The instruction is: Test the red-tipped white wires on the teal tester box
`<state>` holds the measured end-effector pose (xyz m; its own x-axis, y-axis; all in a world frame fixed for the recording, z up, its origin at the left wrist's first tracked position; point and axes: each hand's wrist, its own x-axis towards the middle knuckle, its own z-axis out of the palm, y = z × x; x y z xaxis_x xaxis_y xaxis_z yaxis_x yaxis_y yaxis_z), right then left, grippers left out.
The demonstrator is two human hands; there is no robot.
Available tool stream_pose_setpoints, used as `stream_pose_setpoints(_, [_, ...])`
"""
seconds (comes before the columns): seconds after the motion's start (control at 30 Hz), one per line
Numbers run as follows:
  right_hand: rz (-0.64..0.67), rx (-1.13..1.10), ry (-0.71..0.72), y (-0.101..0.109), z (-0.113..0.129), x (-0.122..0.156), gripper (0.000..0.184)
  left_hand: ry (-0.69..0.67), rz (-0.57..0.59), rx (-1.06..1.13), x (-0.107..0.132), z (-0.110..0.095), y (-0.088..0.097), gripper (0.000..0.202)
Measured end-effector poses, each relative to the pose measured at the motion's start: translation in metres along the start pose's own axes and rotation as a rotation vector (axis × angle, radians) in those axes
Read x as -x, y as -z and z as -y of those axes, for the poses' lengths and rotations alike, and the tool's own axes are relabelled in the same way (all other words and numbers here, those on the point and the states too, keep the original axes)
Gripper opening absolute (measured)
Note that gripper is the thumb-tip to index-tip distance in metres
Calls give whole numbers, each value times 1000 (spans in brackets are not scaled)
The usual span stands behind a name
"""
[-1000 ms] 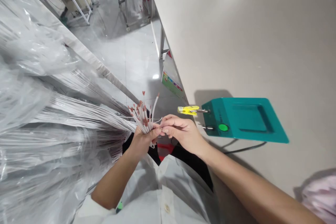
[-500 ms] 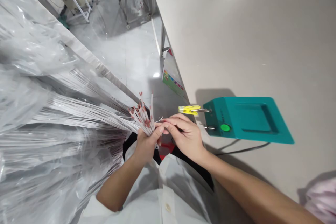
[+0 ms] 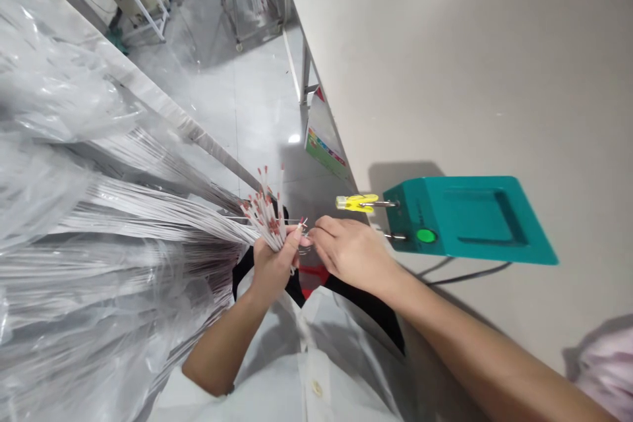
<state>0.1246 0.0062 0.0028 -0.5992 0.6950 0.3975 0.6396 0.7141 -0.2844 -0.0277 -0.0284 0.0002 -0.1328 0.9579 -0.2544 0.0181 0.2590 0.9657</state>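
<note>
A bundle of white wires (image 3: 268, 219) with reddish-brown tips fans upward out of my left hand (image 3: 273, 256), whose fingers are closed round it. At the left thumb tip, thin wire ends stick out to the right. My right hand (image 3: 349, 247) is just beside them, its fingers bent and its fingertips close together near those ends. Whether something lies between the right fingertips is too small to make out. Right of that hand, a teal tester box (image 3: 475, 219) with a green button (image 3: 426, 235) lies on the table, and a yellow clip (image 3: 357, 202) is on its upper metal post.
Long white wires under clear plastic sheeting (image 3: 54, 105) hang over a rail (image 3: 198, 135) on the left. The pale table (image 3: 459, 72) spans the right side. A printed carton (image 3: 324, 138) is below its edge. A wheeled rack (image 3: 237, 13) stands behind. Pink cloth (image 3: 606, 369) lies lower right.
My right hand has turned over so its back faces up, and its fingertips have drawn slightly away from my left thumb. My left hand still grips the wire bundle.
</note>
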Motion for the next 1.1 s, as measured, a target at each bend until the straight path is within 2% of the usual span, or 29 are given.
stream_pose_setpoints(0.03, [-11, -83, -79, 0, 1, 0, 22, -4, -11, 21, -1, 1, 1, 27])
stream_pose_setpoints(0.13, [-159, -352, -267, -2, 3, 0, 20, 2, 11, 47, -3, 0, 3, 27])
stream_pose_setpoints(0.2, [-214, -460, -283, -3, 4, -1, 20, 11, 59, 23, -3, -1, 5, 27])
stream_pose_setpoints(0.27, [-215, -517, -246, -4, 5, -1, 18, 3, 127, -20, -2, -2, 6, 27])
stream_pose_setpoints(0.37, [-217, -464, -156, -5, 4, -1, 16, 19, 176, -10, -1, -3, 8, 27])
stream_pose_setpoints(0.47, [-217, -256, -59, -3, 4, 0, 15, 31, 202, -17, -2, -3, 10, 27])
stream_pose_setpoints(0.57, [-181, -181, -45, 2, 5, -1, 16, -6, 224, -118, -2, -4, 13, 25])
stream_pose_setpoints(0.63, [-124, -294, -119, 6, 7, -4, 18, -28, 219, -140, -2, -4, 14, 24])
stream_pose_setpoints(0.7, [-44, -523, -263, 7, 8, -7, 21, -37, 211, -120, -1, -2, 14, 24])
stream_pose_setpoints(0.83, [230, -1166, -719, 3, 7, -10, 21, -34, 186, -66, 2, 3, 13, 25])
stream_pose_setpoints(0.9, [328, -1359, -901, -1, 5, -9, 24, -53, 171, -54, 3, 4, 14, 23])
stream_pose_setpoints(0.93, [319, -1376, -958, -3, 5, -9, 25, -64, 159, -53, 3, 4, 14, 22])
stream_pose_setpoints(1.0, [202, -1318, -1002, -5, 5, -8, 27, -77, 131, -63, 4, 3, 15, 22])
stream_pose_setpoints(1.1, [32, -1244, -929, -3, 8, -7, 30, -76, 88, -93, 4, 1, 16, 22])
